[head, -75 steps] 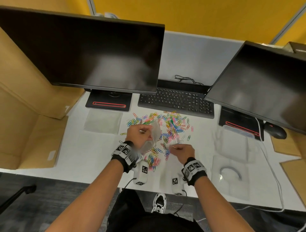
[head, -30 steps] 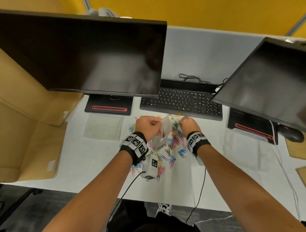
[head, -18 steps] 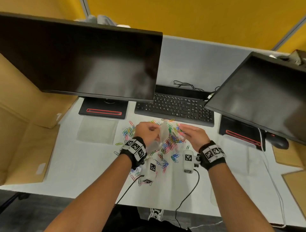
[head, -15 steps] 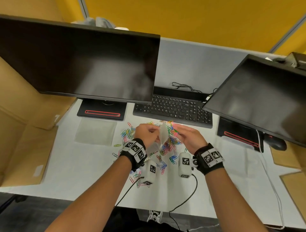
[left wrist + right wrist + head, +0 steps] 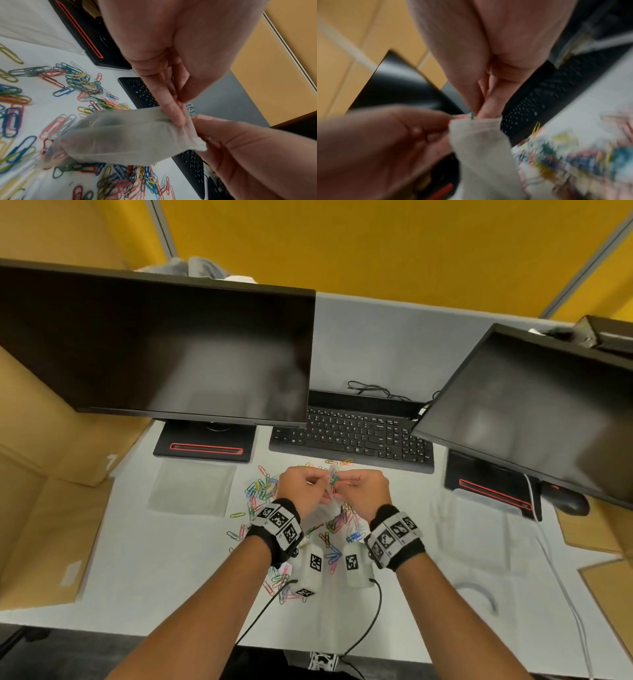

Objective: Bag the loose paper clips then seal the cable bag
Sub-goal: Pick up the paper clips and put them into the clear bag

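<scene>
1. Two hands meet above the counter (image 5: pixel 171 559): the left hand (image 5: pixel 301 491) pinches the mouth of a small frosted bag (image 5: pixel 130 136) between thumb and fingers.
2. The right hand (image 5: pixel 364 491) pinches a few paper clips (image 5: pixel 334 478) at the bag's mouth.
3. Loose clips (image 5: pixel 260 487) lie scattered on the counter under the hands, just before the keyboard (image 5: pixel 352 436).
4. A cable bag (image 5: pixel 476 590) lies flat, well to the right.

Colours across the desk

Paper clips (image 5: pixel 260 491) in pink, blue, green, yellow and white on pale grey desk (image 5: pixel 154 559); frosted translucent bag (image 5: pixel 130 136); black keyboard (image 5: pixel 352 436); black monitor stands (image 5: pixel 205 443) striped red; black-and-white checker-marked wristbands (image 5: pixel 279 523); yellow wall (image 5: pixel 376 244).
</scene>
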Motion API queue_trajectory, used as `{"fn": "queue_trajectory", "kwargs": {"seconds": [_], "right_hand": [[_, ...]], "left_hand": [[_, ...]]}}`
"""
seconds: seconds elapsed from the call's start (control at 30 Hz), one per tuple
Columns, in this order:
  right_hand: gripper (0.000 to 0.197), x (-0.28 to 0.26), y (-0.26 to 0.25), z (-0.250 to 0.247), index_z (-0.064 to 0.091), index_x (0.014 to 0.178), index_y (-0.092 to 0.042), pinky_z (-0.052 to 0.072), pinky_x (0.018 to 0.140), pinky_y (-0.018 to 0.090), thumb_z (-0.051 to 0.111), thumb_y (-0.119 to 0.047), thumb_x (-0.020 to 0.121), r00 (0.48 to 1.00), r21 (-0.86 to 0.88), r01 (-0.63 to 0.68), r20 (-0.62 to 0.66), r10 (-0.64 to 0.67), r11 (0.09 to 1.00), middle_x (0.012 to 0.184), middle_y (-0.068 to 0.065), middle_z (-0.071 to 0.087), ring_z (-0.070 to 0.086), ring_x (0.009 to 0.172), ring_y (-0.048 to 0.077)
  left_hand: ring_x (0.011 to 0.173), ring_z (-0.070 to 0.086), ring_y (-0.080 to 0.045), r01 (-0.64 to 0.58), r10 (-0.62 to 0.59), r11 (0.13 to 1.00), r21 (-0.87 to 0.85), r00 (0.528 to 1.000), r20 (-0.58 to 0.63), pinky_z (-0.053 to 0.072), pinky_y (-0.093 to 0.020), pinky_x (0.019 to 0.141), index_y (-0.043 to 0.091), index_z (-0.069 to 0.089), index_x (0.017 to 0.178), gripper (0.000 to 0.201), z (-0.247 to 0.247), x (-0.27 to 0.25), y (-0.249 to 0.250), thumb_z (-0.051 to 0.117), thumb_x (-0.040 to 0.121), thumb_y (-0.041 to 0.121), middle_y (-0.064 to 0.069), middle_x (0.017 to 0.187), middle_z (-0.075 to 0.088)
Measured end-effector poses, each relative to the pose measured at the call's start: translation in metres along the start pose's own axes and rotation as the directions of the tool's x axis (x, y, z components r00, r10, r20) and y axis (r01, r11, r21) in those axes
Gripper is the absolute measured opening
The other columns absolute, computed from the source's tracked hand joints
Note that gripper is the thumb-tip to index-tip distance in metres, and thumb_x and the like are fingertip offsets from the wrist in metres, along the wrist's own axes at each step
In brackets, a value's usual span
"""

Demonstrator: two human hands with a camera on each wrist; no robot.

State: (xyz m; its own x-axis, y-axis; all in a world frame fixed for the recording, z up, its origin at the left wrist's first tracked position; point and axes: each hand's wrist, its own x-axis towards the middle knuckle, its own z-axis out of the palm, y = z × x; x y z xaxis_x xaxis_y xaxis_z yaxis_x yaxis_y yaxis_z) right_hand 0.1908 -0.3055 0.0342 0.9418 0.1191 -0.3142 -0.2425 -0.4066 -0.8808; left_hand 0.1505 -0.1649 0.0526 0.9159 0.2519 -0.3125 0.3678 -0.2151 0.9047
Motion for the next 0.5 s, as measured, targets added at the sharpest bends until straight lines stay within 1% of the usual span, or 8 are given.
{"fn": "queue_trajectory", "kwargs": {"seconds": [0.07, 0.13, 0.2, 0.3, 0.37, 0.4, 0.47, 0.5], "right_hand": [[0.017, 0.002, -0.006, 0.001, 0.078, 0.08, -0.022, 0.058, 0.068, 0.02, 0.07, -0.007, 0.079, 0.991, -0.234, 0.126, -0.012, -0.133, 0.964, 0.081, -0.002, 0.075, 0.069, 0.066, 0.01], [0.018, 0.002, -0.014, 0.004, 0.079, 0.084, -0.018, 0.045, 0.061, 0.005, 0.068, -0.004, 0.08, 0.961, -0.387, 0.271, 0.061, -0.269, 0.882, 0.075, -0.003, 0.072, 0.061, 0.063, 0.005], [0.022, 0.002, -0.019, 0.005, 0.079, 0.081, -0.019, 0.038, 0.059, 0.01, 0.064, -0.002, 0.079, 0.939, -0.472, 0.34, 0.127, -0.319, 0.813, 0.065, -0.005, 0.065, 0.051, 0.056, 0.002], [0.026, 0.005, -0.023, 0.002, 0.078, 0.082, -0.016, 0.035, 0.059, 0.016, 0.055, -0.004, 0.087, 0.912, -0.525, 0.396, 0.317, -0.258, 0.753, 0.06, -0.009, 0.055, 0.044, 0.056, 0.004], [0.027, 0.004, -0.027, -0.001, 0.077, 0.085, -0.017, 0.04, 0.058, 0.018, 0.054, -0.004, 0.089, 0.86, -0.434, 0.439, 0.458, -0.226, 0.787, 0.062, -0.01, 0.061, 0.051, 0.057, 0.007], [0.026, 0.005, -0.029, -0.005, 0.077, 0.087, -0.017, 0.048, 0.061, 0.02, 0.055, -0.004, 0.089, 0.863, -0.331, 0.402, 0.449, -0.232, 0.854, 0.069, -0.006, 0.068, 0.059, 0.062, 0.011], [0.021, 0.01, -0.032, -0.018, 0.076, 0.092, -0.005, 0.059, 0.07, 0.03, 0.057, 0.003, 0.088, 0.927, 0.019, 0.161, 0.341, -0.158, 0.987, 0.087, 0.012, 0.074, 0.07, 0.08, 0.024], [0.02, 0.017, -0.028, -0.025, 0.075, 0.092, 0.0, 0.06, 0.074, 0.036, 0.057, 0.006, 0.088, 0.951, 0.138, 0.085, 0.284, -0.121, 0.987, 0.092, 0.018, 0.072, 0.07, 0.085, 0.03]], "left_hand": [[0.065, 0.074, -0.016, -0.024, 0.024, 1.0, 0.009, 1.0, 0.002, 0.062, -0.027, 0.063, 0.009, 0.077, 0.097, 0.012, 0.0, 0.001, -0.003, 0.066, 0.092, 0.009, -0.001, 0.084, 0.075], [0.068, 0.074, -0.02, -0.034, 0.034, 0.999, 0.007, 0.999, 0.005, 0.063, -0.037, 0.07, 0.015, 0.078, 0.093, 0.01, -0.002, 0.002, -0.004, 0.069, 0.09, 0.013, -0.002, 0.084, 0.076], [0.066, 0.074, -0.024, -0.022, 0.022, 1.0, -0.018, 1.0, 0.018, 0.063, -0.043, 0.071, 0.016, 0.078, 0.092, 0.011, -0.004, 0.003, -0.004, 0.068, 0.09, 0.01, -0.004, 0.084, 0.076], [0.067, 0.075, -0.025, -0.017, 0.018, 0.999, -0.033, 0.999, 0.029, 0.063, -0.045, 0.072, 0.02, 0.077, 0.089, 0.013, -0.008, 0.004, -0.005, 0.069, 0.09, 0.01, -0.004, 0.085, 0.077], [0.069, 0.075, -0.026, 0.002, 0.0, 0.998, -0.069, 1.0, 0.025, 0.062, -0.045, 0.072, 0.024, 0.076, 0.087, 0.014, -0.014, 0.004, -0.007, 0.069, 0.09, 0.012, -0.005, 0.084, 0.077], [0.069, 0.075, -0.027, 0.018, -0.017, 0.995, -0.099, 1.0, 0.015, 0.062, -0.046, 0.071, 0.022, 0.076, 0.089, 0.014, -0.019, 0.003, -0.009, 0.069, 0.09, 0.011, -0.007, 0.084, 0.077], [0.068, 0.075, -0.027, 0.046, -0.051, 0.985, -0.166, 0.998, -0.028, 0.063, -0.044, 0.069, 0.013, 0.077, 0.096, 0.014, -0.029, 0.001, -0.015, 0.066, 0.091, 0.006, -0.011, 0.086, 0.076], [0.067, 0.074, -0.025, 0.054, -0.065, 0.979, -0.196, 0.997, -0.049, 0.063, -0.042, 0.068, 0.011, 0.076, 0.097, 0.014, -0.033, -0.001, -0.018, 0.065, 0.092, 0.005, -0.013, 0.087, 0.075]]}}
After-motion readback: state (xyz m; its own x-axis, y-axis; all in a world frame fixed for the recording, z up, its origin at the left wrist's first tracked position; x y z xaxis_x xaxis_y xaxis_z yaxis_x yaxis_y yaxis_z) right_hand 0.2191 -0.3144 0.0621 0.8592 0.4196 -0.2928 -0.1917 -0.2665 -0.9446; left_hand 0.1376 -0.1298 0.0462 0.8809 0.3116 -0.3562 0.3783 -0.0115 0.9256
